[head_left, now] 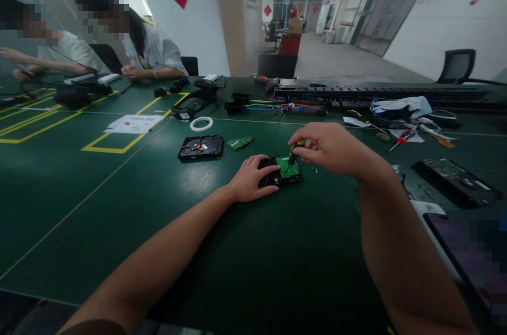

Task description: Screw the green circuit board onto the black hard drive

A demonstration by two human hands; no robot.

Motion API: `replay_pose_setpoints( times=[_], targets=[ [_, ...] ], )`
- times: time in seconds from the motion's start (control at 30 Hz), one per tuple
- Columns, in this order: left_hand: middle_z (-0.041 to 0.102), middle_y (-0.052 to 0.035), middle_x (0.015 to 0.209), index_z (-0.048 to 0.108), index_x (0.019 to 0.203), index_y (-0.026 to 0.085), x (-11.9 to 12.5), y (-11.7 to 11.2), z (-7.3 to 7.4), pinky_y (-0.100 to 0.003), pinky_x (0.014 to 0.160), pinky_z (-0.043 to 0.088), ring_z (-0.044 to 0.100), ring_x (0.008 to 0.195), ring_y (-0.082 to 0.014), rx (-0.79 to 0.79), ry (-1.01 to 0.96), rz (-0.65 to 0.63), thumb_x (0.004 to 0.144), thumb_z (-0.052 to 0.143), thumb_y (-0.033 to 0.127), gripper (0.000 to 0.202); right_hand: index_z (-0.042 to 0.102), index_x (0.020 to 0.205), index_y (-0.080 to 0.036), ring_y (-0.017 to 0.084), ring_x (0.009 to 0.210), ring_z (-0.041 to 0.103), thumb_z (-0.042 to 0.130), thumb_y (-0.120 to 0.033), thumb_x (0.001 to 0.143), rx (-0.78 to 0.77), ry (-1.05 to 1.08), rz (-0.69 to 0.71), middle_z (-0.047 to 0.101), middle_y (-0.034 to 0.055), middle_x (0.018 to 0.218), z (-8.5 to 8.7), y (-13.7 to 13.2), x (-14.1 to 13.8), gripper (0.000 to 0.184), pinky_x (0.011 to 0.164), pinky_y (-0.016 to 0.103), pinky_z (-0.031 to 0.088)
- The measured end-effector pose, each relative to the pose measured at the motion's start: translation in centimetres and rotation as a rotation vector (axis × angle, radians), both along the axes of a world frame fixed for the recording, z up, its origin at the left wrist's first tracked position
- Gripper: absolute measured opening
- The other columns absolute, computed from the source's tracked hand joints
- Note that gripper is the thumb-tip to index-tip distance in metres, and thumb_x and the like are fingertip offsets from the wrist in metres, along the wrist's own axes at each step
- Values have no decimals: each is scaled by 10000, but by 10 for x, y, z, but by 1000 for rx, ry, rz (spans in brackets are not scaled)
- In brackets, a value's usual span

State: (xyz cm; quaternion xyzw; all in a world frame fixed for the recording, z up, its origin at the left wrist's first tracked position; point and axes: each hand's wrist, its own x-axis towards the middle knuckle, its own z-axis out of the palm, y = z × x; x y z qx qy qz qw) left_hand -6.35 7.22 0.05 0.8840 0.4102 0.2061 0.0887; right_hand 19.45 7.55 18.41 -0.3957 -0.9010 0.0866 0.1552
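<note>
A black hard drive [271, 180] lies on the green table with its green circuit board [291, 170] facing up. My left hand [250, 179] steadies it, thumb along the near side and fingers across its left part. Between the fingers of my right hand [322, 149] is a screwdriver [293, 156] with a dark and yellow handle. It stands nearly upright, its tip down at the circuit board; whether it sits in a screw is too small to see. Several tiny screws [315, 169] lie just right of the drive.
Left of the drive lie another hard drive [200, 148], a loose circuit board [240, 142] and a white ring [201, 123]. On the right are a further drive [459, 182], a red screwdriver [403, 138] and a laptop [455, 250]. Two people sit at the far left.
</note>
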Motion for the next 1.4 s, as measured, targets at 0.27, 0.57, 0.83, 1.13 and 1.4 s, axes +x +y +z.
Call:
replay_pose_setpoints(
  times=[0.27, 0.57, 0.83, 1.13, 1.4],
  targets=[
    [384, -142, 1604, 525, 1579, 369, 1, 0, 0, -627, 1202, 385, 407, 1470, -404, -9, -1, 0, 949, 701, 649, 712, 813, 977, -207, 180, 759, 705, 586, -354, 1027, -39, 44, -17, 795, 38, 865, 0, -2, -4, 274, 735, 300, 445],
    [389, -138, 1598, 524, 1579, 377, 1, 0, -1, -630, 1205, 384, 404, 1471, -403, -1, 3, 0, 950, 698, 653, 709, 771, 1123, -156, 208, 790, 691, 598, -278, 933, 17, -7, -76, 801, 95, 999, -3, -2, -5, 285, 736, 328, 457],
    [389, -152, 1590, 546, 1566, 355, 2, 1, -2, -627, 1196, 389, 415, 1460, -413, 11, 1, -1, 947, 699, 657, 706, 788, 1079, -149, 208, 826, 687, 580, -296, 978, 36, -12, -17, 788, 97, 980, -4, -1, -4, 274, 767, 329, 456],
    [389, -155, 1595, 545, 1567, 352, 1, 0, -1, -627, 1198, 384, 411, 1468, -412, 4, 5, 1, 951, 701, 642, 698, 808, 1148, -172, 197, 858, 697, 556, -179, 951, 60, -2, 21, 808, 83, 1068, -5, -1, -3, 320, 797, 320, 483],
    [396, -139, 1605, 544, 1566, 369, 1, 0, -1, -629, 1198, 387, 415, 1463, -417, -2, -11, -2, 942, 719, 636, 701, 803, 989, -197, 179, 814, 693, 594, -303, 1027, 9, 9, 34, 798, 55, 947, -2, 0, -5, 238, 771, 304, 441]
  ],
)
